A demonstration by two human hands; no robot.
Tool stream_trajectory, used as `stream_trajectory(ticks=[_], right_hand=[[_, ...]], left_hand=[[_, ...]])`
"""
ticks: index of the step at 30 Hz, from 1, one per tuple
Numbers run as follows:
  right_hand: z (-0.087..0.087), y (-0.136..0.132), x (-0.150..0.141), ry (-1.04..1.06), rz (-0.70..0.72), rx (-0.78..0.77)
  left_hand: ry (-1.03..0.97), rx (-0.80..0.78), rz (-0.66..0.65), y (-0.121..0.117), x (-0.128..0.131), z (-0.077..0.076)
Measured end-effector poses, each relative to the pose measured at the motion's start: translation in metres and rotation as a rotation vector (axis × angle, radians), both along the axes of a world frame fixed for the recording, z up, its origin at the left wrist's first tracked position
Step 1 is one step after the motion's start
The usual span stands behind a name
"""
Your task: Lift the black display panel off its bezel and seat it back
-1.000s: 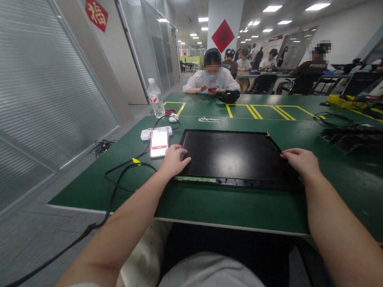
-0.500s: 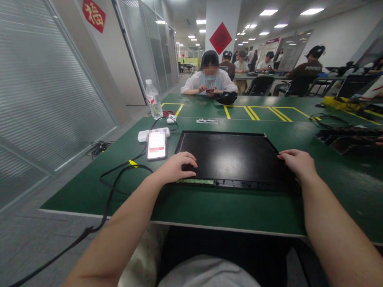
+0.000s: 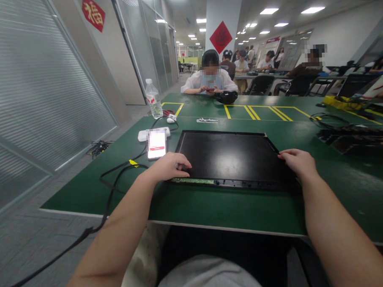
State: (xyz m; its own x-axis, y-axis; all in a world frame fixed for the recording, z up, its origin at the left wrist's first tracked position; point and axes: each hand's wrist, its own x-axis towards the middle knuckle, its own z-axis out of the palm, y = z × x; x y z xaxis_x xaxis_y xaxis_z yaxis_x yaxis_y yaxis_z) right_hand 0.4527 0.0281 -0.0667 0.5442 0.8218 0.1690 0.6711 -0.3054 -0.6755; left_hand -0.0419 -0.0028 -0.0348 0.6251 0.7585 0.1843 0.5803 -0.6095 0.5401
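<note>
A black screen panel lies flat on the green table, its dark face up. Along its near edge, at the left, runs a green circuit strip. My left hand is at the panel's near left corner, with curved fingers and thumb parted over the edge; a ring shows on one finger. On the right side, my right hand pinches the panel's rim between thumb and fingers. The undersides of the fingers are hidden. Just beyond my left hand sits a phone with a lit screen.
A water bottle, a white box and black cables are on the left. Small white pieces lie behind the panel. Across the table a person looks at a phone. Dark parts lie at right.
My left hand has moved down the panel's left side to the near corner, then slightly left off the circuit strip. My right hand stays on the right rim.
</note>
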Motion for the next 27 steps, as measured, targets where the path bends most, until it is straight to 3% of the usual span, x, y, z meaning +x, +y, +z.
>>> stream_trajectory(ticks=[11,16,27], right_hand=[[0.0008,-0.0003,-0.0011,-0.004,-0.009,0.011],[0.0046,-0.0021,-0.0036,0.015,-0.016,-0.039],[-0.0036,0.0023,0.0040,-0.011,0.016,0.035]], left_hand=[[0.076,-0.072,0.083,-0.0076,0.0046,0.0056],[0.076,-0.053,0.070,-0.0082,0.0045,0.0069],[0.067,-0.032,0.062,-0.0099,0.0048,0.0071]])
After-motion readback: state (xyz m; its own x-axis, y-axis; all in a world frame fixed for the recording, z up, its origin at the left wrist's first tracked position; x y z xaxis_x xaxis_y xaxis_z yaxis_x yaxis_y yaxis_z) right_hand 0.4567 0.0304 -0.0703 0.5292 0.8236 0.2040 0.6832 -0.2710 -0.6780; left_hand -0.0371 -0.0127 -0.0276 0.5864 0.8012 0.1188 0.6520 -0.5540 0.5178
